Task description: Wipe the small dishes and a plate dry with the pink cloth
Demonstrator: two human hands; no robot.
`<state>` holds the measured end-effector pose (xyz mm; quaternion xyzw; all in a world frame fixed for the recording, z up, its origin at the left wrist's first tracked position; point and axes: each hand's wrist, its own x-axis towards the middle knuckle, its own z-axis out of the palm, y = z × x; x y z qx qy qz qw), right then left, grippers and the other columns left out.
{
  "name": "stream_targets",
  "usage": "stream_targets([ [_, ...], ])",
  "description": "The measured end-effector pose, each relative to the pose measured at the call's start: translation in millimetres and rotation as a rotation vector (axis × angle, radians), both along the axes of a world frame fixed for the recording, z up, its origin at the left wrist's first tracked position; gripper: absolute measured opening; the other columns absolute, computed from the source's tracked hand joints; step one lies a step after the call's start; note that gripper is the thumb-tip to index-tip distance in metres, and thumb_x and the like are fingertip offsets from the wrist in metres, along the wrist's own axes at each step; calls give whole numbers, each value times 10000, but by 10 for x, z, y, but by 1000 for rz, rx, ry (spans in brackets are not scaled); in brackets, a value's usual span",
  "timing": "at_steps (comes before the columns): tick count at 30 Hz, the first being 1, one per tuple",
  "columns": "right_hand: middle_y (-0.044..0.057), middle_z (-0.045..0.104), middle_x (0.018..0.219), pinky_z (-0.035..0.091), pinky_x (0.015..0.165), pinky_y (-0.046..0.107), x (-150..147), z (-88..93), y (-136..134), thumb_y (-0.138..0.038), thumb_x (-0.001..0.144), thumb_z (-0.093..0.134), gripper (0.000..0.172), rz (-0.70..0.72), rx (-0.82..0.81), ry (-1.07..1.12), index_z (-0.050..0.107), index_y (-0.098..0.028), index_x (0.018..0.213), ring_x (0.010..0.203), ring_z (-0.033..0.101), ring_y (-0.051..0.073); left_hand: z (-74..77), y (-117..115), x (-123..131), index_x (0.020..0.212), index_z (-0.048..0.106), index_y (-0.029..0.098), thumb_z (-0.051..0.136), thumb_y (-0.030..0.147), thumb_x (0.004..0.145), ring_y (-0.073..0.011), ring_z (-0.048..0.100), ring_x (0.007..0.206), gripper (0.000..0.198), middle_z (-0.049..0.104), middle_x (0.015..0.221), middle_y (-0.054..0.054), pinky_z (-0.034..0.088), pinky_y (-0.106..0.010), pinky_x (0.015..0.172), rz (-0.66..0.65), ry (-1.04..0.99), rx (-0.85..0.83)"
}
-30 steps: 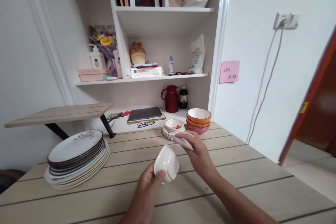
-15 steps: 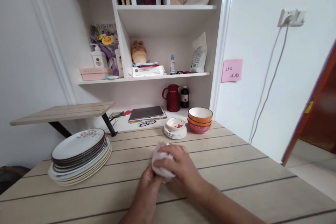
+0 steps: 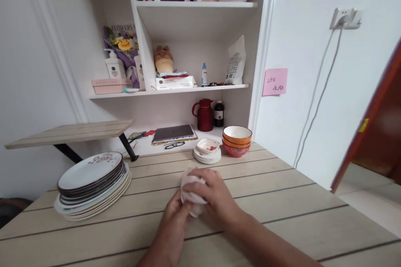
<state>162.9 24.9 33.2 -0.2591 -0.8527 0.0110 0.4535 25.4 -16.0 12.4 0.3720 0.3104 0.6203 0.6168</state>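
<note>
Over the middle of the table, my right hand (image 3: 213, 194) is closed on a thin white cloth (image 3: 188, 181), fingers bent across its top. Under the cloth shows the pale rim of a small dish (image 3: 196, 211), mostly hidden. My left hand (image 3: 175, 212) grips this dish from the left and below, thumb on its near side. Just beyond my hands, a small patterned white bowl (image 3: 208, 146) sits on a stack of little white plates (image 3: 208, 158). Right of them stand stacked bowls (image 3: 237, 141), orange above and red at the bottom.
At left is a tall stack of large plates (image 3: 90, 175), beside a raised wooden stand (image 3: 72, 129). Behind the table lie a laptop (image 3: 173, 132) and glasses (image 3: 174, 145), with a red jug (image 3: 205, 115) and dark bottle (image 3: 219, 114). Shelves (image 3: 197, 4) rise above.
My right hand and the cloth have shifted slightly over the dish, and more of its near rim shows. The whole view has tilted a little; the stacks stand as before.
</note>
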Motion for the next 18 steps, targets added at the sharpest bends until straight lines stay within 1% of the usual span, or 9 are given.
stream_targets([
  [2,72,601,1225,425,926,413,124,-41,121,-138,848,542,342,-67,-154,163,681,-308,1110,1125,548,256,34,-10,0,1191,663,184,780,301,729,-272,616,1117,491,707,1144,-121,434,-376,1002,-10,-44,-43],
  [4,67,631,1133,454,925,396,243,-79,229,-113,851,482,331,-61,-300,332,679,-275,1062,1067,583,234,51,6,-32,1206,652,187,776,319,741,-266,615,1132,499,707,1152,-120,429,-371,1017,21,-92,-77],
  [7,62,646,1103,451,947,409,305,-103,280,-128,854,473,322,-64,-338,463,631,-260,1103,1060,585,238,45,62,-122,1189,658,188,775,330,749,-245,619,1139,476,710,1158,-106,419,-352,1038,97,-163,-107],
  [9,64,633,1141,441,961,416,260,-107,238,-95,833,467,382,-34,-293,415,601,-263,1149,1091,566,240,37,94,-172,1187,659,183,773,335,753,-235,627,1127,474,706,1171,-105,414,-349,1047,116,-190,-111],
  [11,69,614,1177,430,969,414,180,-110,159,-25,777,448,488,-2,-244,292,582,-268,1179,1122,545,238,34,106,-195,1208,647,181,774,346,752,-237,641,1102,501,700,1186,-109,417,-360,1044,102,-195,-91],
  [13,67,608,1157,439,935,393,96,-109,67,28,703,439,548,-20,-237,167,595,-268,1138,1101,547,235,32,102,-194,1239,628,180,775,357,749,-246,654,1070,542,698,1188,-116,427,-376,1029,80,-189,-63],
  [15,56,605,1081,465,833,341,28,-95,-20,36,660,450,511,-55,-284,81,608,-260,1045,992,575,218,24,91,-180,1264,609,177,773,359,751,-252,659,1052,569,701,1178,-120,435,-385,1014,62,-179,-51],
  [17,42,590,1026,464,743,293,-15,-66,-87,19,666,473,431,-53,-324,49,596,-254,976,884,584,192,9,82,-157,1278,598,175,769,351,757,-254,657,1046,576,706,1161,-120,439,-385,1002,39,-164,-45],
  [18,39,582,1023,459,726,281,-26,-46,-107,9,681,481,405,-44,-328,55,587,-256,969,866,583,184,1,79,-142,1283,594,177,768,344,758,-255,655,1046,577,709,1153,-118,439,-384,999,25,-155,-40],
])
